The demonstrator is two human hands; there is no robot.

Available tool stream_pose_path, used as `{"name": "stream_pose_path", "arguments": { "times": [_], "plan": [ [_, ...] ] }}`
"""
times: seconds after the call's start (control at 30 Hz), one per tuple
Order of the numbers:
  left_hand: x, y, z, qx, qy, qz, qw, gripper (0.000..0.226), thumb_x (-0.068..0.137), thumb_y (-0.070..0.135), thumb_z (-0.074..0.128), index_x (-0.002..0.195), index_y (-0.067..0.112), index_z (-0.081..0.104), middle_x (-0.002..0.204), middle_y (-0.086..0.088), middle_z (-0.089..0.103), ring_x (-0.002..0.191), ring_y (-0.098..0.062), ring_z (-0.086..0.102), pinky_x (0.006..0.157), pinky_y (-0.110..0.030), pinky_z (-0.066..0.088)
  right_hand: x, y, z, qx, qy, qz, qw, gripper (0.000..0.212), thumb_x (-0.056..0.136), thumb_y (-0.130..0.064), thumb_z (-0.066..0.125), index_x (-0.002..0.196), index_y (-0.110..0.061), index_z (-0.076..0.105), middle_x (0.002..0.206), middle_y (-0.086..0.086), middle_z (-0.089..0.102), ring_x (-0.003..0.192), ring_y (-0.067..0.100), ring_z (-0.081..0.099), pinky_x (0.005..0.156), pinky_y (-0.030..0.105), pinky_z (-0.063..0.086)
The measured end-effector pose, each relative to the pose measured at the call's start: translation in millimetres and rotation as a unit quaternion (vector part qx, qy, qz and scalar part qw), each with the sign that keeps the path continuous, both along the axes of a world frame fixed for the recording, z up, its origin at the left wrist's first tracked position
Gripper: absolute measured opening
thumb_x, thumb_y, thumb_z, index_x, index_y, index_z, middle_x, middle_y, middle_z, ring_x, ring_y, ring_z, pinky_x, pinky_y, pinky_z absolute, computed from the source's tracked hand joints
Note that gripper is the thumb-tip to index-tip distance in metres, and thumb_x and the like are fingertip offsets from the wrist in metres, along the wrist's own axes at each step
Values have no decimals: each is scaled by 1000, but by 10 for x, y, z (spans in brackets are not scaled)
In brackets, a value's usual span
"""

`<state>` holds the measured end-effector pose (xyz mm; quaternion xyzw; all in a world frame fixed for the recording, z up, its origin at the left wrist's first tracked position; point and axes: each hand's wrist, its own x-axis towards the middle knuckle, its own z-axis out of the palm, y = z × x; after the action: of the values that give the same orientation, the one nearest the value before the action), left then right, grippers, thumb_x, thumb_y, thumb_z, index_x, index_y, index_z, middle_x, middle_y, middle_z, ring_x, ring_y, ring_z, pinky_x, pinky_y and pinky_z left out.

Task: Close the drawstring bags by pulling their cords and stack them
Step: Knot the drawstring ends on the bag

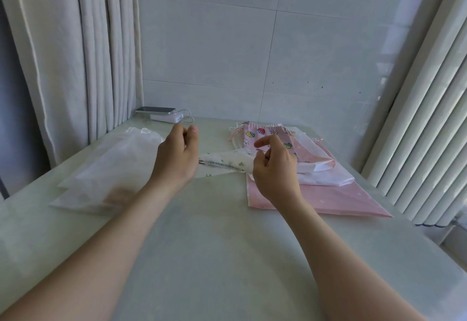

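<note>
On the desk (227,245), dead centre, left hand (177,154) and right hand (274,166), fingers curled, stretch a printed white bag (225,165), seemingly by its cords. Closed bags (273,130) lie stacked at two o'clock; white bags (113,169) at ten o'clock wait.

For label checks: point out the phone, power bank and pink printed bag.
phone (155,110): head view, top face.
power bank (165,118): head view, front side.
pink printed bag (267,132): head view, fabric below gathered mouth.
</note>
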<state>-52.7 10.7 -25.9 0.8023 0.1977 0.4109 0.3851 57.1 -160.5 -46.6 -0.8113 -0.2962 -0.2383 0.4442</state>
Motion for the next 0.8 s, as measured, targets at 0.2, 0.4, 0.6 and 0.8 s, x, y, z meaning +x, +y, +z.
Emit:
{"name": "stream_pose_path", "arguments": {
  "times": [0.2,0.4,0.6,0.8],
  "plan": [
    [12,162,-118,208,34,-1,978,26,105,29,52,90,12,40,86,-5,55,86,-32,56,76,-45,46,20,-59,13,-129,-106,-36,985,26,91,-3,52,111,-17,59,63,-8,43,57,25,44,50,34,26],
    [30,258,-198,294,122,69,945,30,102,39,53,99,14,36,98,-9,53,90,-37,54,76,-44,37,83,-118,31,-188,-129,-54,972,26,92,-3,50,112,-18,57,70,0,55,64,33,53,50,33,29],
    [29,286,-172,357,131,124,916,37,98,41,57,107,7,46,93,-12,55,86,-38,57,75,-44,35,133,-178,68,-206,-113,-66,970,19,94,-4,50,106,-16,58,77,-1,55,73,36,56,54,33,28],
    [8,269,-128,368,119,143,911,50,90,41,69,114,1,49,89,-12,53,81,-36,54,73,-42,31,140,-222,102,-234,-115,-74,963,15,95,-7,52,105,-15,60,80,5,58,72,38,59,57,35,36]
  ]
}}
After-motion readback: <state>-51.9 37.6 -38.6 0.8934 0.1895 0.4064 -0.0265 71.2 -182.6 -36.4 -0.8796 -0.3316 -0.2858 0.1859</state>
